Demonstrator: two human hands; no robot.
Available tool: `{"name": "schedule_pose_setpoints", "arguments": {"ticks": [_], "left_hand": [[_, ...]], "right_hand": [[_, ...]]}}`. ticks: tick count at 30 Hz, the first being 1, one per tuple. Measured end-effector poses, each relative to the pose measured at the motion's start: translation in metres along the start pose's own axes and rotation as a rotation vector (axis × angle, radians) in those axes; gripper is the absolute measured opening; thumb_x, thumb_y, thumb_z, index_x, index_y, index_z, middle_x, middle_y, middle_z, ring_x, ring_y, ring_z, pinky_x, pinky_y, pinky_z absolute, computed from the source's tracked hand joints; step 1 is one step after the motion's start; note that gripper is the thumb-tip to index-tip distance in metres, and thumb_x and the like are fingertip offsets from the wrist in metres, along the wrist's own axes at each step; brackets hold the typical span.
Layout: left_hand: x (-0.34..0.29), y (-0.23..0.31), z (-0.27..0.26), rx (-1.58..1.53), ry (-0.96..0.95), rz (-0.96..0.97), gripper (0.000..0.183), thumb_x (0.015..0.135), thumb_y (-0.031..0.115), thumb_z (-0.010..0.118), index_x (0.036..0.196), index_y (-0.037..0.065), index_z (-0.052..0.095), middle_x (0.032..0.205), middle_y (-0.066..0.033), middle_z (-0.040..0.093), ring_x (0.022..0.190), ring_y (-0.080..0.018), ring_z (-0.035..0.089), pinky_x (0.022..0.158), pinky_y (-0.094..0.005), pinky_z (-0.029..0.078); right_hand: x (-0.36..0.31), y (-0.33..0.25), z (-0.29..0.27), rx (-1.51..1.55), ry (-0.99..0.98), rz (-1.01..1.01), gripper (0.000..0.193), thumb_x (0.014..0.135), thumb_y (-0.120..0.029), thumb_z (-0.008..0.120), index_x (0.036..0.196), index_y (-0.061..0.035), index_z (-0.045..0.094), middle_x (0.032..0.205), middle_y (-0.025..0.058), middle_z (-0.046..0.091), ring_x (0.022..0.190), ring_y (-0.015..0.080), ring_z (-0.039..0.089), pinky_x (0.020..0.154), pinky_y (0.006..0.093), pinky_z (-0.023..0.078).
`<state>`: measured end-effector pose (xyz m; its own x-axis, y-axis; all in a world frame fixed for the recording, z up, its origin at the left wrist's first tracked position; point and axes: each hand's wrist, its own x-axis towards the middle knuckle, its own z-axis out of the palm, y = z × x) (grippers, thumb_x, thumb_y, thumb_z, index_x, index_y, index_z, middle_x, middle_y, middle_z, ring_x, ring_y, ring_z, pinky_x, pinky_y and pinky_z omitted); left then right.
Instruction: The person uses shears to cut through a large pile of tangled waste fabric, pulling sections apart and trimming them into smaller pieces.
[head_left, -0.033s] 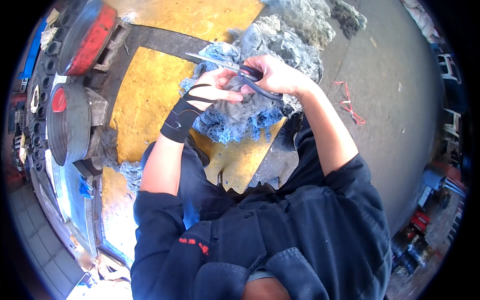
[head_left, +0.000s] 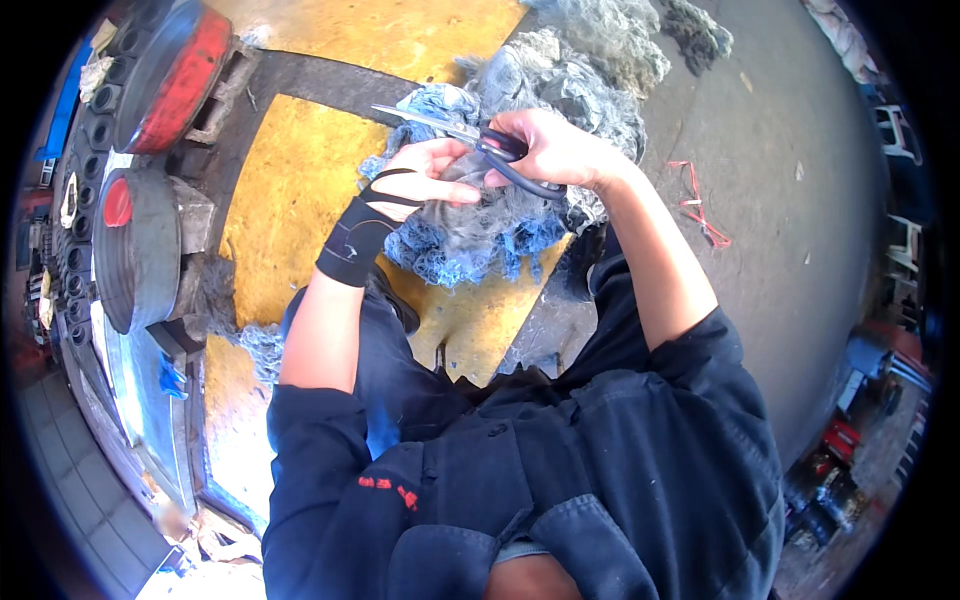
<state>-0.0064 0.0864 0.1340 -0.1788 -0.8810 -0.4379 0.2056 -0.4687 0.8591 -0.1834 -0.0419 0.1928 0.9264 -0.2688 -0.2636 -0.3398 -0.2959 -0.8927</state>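
My right hand (head_left: 550, 150) is closed round the dark handles of a pair of scissors (head_left: 455, 127). The metal blades point left, above my left hand (head_left: 418, 180), and look slightly parted. A black wrap covers my left wrist. Grey fluffy fibre (head_left: 470, 185) lies between the left thumb and fingers, which close on it; their tips are partly hidden. Beneath both hands spreads a heap of tangled blue and grey fibre (head_left: 585, 95), reaching away from me.
Yellow floor plates (head_left: 290, 170) lie under and left of the heap. Further left stand a red-and-grey drum (head_left: 180, 85) and a grey cylinder with a red patch (head_left: 145, 250). Red string (head_left: 700, 215) lies on the grey floor (head_left: 790, 250) at right.
My left wrist has shifted very slightly to the left. The scissors and right hand stay almost where they were.
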Motion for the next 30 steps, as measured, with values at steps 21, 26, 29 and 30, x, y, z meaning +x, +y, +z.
{"name": "schedule_pose_setpoints", "arguments": {"ticks": [21, 26, 29, 30], "left_hand": [[-0.015, -0.013, -0.011, -0.27, 0.034, 0.033, 0.022, 0.084, 0.013, 0.061, 0.099, -0.003, 0.057, 0.067, 0.0011, 0.051, 0.054, -0.007, 0.044, 0.053, -0.0208, 0.036], [-0.016, -0.015, -0.012, -0.201, 0.012, 0.036, 0.016, 0.079, 0.011, 0.062, 0.09, 0.001, 0.057, 0.065, -0.0001, 0.052, 0.055, -0.0077, 0.047, 0.052, -0.0219, 0.037], [-0.016, -0.017, -0.015, -0.101, -0.039, -0.012, 0.015, 0.077, 0.011, 0.063, 0.088, 0.002, 0.057, 0.074, -0.0017, 0.056, 0.06, -0.0081, 0.051, 0.054, -0.0216, 0.039], [-0.016, -0.018, -0.016, -0.147, -0.076, 0.0, 0.018, 0.075, 0.007, 0.066, 0.092, 0.002, 0.061, 0.074, -0.0011, 0.059, 0.059, -0.0073, 0.052, 0.053, -0.0205, 0.039]], "right_hand": [[0.024, 0.02, 0.006, 0.275, 0.062, 0.12, 0.028, 0.073, -0.015, 0.072, 0.093, -0.0009, 0.059, 0.076, -0.0008, 0.058, 0.07, 0.0069, 0.05, 0.062, 0.0225, 0.041], [0.022, 0.014, 0.008, 0.145, -0.01, 0.089, 0.031, 0.065, -0.015, 0.08, 0.086, -0.0038, 0.06, 0.071, -0.0044, 0.056, 0.066, 0.0057, 0.047, 0.059, 0.0218, 0.038], [0.023, 0.015, 0.008, 0.155, -0.011, 0.076, 0.028, 0.065, -0.013, 0.079, 0.083, -0.0042, 0.059, 0.07, -0.0047, 0.055, 0.065, 0.0051, 0.046, 0.058, 0.0221, 0.037], [0.023, 0.016, 0.007, 0.21, 0.011, 0.041, 0.026, 0.066, -0.011, 0.078, 0.081, -0.0041, 0.058, 0.07, -0.0048, 0.056, 0.064, 0.0048, 0.046, 0.059, 0.022, 0.038]]}}
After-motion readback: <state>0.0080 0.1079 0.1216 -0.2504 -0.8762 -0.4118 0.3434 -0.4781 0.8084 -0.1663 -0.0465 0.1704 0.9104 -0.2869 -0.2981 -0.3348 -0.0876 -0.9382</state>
